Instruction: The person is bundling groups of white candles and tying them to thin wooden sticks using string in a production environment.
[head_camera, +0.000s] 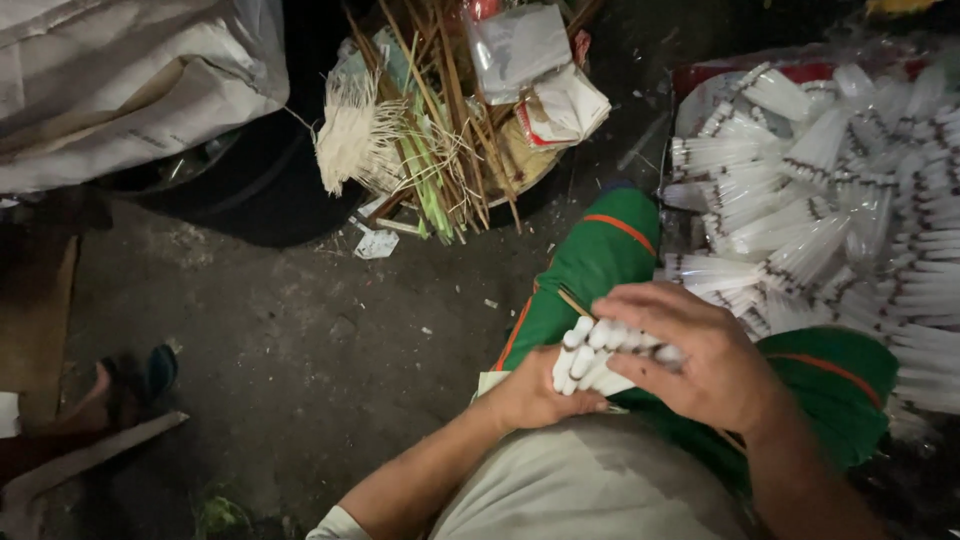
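Observation:
My left hand (530, 392) grips a bundle of short white sticks (590, 355) from below, over my lap. My right hand (700, 355) lies over the top of the same bundle, fingers curled around the stick ends. A thin brown stick (575, 302) pokes out just above the bundle. My legs in green trousers with an orange stripe (600, 255) stretch under both hands. To the right lies a big heap of clear packets of white sticks (830, 220).
A basket of thin bamboo sticks, pale fibres and crumpled plastic bags (450, 120) stands ahead on the dark ground. White sacks (120, 80) sit at the top left. Another person's foot in a sandal (130, 385) rests at the left edge.

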